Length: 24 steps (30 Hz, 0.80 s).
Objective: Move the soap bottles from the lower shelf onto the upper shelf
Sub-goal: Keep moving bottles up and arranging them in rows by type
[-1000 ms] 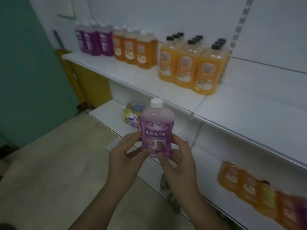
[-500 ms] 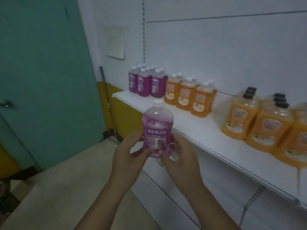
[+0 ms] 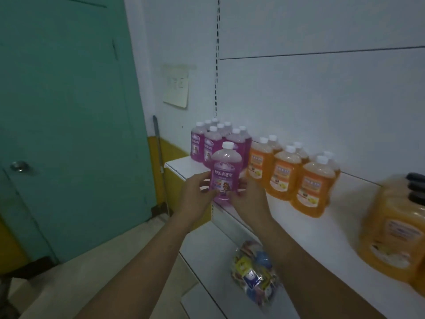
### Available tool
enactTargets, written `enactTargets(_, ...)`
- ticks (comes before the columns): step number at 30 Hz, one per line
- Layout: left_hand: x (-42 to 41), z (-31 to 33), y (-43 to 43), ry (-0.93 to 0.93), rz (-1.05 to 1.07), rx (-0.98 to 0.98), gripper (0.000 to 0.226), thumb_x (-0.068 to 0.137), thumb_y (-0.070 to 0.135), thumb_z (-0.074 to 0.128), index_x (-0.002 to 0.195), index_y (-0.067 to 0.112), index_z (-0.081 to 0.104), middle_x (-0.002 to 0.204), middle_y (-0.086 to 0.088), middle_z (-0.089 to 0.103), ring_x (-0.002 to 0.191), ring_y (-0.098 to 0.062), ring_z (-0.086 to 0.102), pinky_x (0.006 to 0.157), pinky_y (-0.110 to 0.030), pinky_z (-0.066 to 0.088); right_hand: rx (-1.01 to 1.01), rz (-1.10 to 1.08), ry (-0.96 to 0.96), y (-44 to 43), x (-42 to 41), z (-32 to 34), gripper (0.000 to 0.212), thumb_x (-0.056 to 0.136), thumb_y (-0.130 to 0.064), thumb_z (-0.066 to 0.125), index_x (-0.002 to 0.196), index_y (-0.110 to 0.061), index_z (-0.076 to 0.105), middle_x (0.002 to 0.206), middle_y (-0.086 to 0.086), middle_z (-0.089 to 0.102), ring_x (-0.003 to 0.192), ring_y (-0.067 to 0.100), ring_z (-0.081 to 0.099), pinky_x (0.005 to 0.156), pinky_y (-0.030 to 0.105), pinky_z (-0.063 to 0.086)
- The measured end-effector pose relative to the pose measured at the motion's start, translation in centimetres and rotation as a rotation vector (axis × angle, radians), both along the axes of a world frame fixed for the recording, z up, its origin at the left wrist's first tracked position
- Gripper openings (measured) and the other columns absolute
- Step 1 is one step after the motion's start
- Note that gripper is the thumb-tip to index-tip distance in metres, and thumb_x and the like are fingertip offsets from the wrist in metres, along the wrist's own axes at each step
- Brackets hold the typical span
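Purple soap bottle [image 3: 225,173] is upright, label facing the camera, over the front edge of the upper shelf [image 3: 349,203]. Left hand [image 3: 195,199] has its fingers curled round the bottle's left side, thumb on the label. Right hand [image 3: 250,201] grips the right side likewise. The 2-handed hold probably keeps it vertical for set-down. Purple group [image 3: 207,143] stands just beyond the hands, orange bottles [image 3: 285,178] beyond the right hand. Likely target: front of the purple group, colour with colour.

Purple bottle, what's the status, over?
Gripping purple bottle: left hand, right hand. Upright at upper shelf front edge. Close behind: stocked purple bottles; nothing between.
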<state>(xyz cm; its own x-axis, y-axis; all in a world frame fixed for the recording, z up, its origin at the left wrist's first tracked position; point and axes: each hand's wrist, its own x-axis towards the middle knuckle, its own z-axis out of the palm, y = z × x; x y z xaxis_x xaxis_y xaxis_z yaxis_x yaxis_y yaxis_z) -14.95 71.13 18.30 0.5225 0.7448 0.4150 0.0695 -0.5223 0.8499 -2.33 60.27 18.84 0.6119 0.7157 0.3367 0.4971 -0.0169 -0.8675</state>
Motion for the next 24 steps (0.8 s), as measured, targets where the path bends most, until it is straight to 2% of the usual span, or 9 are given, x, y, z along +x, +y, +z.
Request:
enactTargets(1,0.7,-0.2,1.1,0.007,-0.006,-0.014,0.042,0.085,0.015,0.083,0.124,0.026,0.072,0.114,0.008,0.074,0.1,-0.008,0.069,0.087,-0.035,0.063,-0.01,-0.014,0.003,1.2,0.7,-0.1,0.025,0.088,-0.019,0.079,0.111,-0.018,0.068,0.101,-0.008,0.07,0.094,0.009,0.068,0.079,0.03,0.06)
enactTargets(3,2.0,-0.4,3.2,0.006,-0.018,-0.024,0.039,0.085,0.013,0.083,0.122,0.023,0.073,0.111,0.007,0.075,0.099,-0.009,0.07,0.087,-0.038,0.063,-0.034,-0.028,-0.019,3.3,1.7,-0.2,0.022,0.086,-0.012,0.079,0.097,-0.027,0.068,0.093,-0.011,0.069,0.091,0.008,0.068,0.075,0.027,0.059)
enactTargets(5,3.1,-0.8,5.6,0.013,-0.035,-0.037,0.04,0.084,0.013,0.084,0.122,0.02,0.073,0.109,0.006,0.076,0.098,-0.011,0.071,0.088,-0.04,0.063,-0.067,-0.067,-0.065,5.3,2.3,0.0,0.035,0.086,-0.008,0.077,0.083,-0.038,0.059,0.086,-0.015,0.066,0.085,0.007,0.066,0.069,0.022,0.055)
enactTargets(8,4.9,-1.3,9.1,0.047,-0.058,-0.031,0.04,0.084,0.01,0.083,0.122,0.017,0.073,0.109,0.004,0.076,0.098,-0.011,0.071,0.09,-0.041,0.062,-0.099,-0.17,-0.088,8.0,3.2,-0.5,0.036,0.087,-0.009,0.076,0.078,-0.036,0.053,0.085,-0.01,0.065,0.083,0.008,0.065,0.068,0.021,0.053)
enactTargets(11,6.4,-1.3,11.7,0.063,-0.138,-0.011,0.04,0.086,0.015,0.081,0.125,0.02,0.07,0.115,0.004,0.073,0.104,-0.009,0.069,0.093,-0.041,0.061,-0.11,-0.254,-0.069,10.3,3.9,-1.1,0.022,0.086,-0.016,0.079,0.089,-0.026,0.06,0.09,-0.006,0.069,0.085,0.011,0.067,0.071,0.024,0.056)
enactTargets(14,7.5,-1.2,13.5,0.083,-0.225,0.027,0.038,0.087,0.026,0.078,0.124,0.027,0.068,0.117,0.008,0.072,0.107,-0.008,0.068,0.095,-0.043,0.06,-0.104,-0.34,-0.047,12.1,4.6,-1.5,0.029,0.082,-0.023,0.083,0.104,-0.016,0.066,0.096,-0.005,0.072,0.089,0.012,0.07,0.077,0.032,0.061)
enactTargets(17,8.1,-1.2,14.1,0.083,-0.275,0.061,0.039,0.087,0.029,0.074,0.125,0.027,0.066,0.118,0.007,0.07,0.11,-0.012,0.066,0.098,-0.043,0.057,-0.139,-0.407,-0.03,13.1,4.8,-1.5,0.033,0.084,-0.024,0.082,0.11,-0.015,0.066,0.099,-0.006,0.071,0.091,0.011,0.069,0.078,0.028,0.058)
enactTargets(24,8.4,-2.2,14.3,0.147,-0.282,0.093,0.043,0.092,0.019,0.072,0.134,0.022,0.062,0.121,0.0,0.061,0.114,-0.019,0.062,0.105,-0.041,0.053,-0.198,-0.516,-0.109,14.5,5.4,-1.7,0.036,0.084,-0.033,0.08,0.114,-0.018,0.068,0.102,-0.005,0.076,0.091,0.013,0.072,0.082,0.04,0.061)
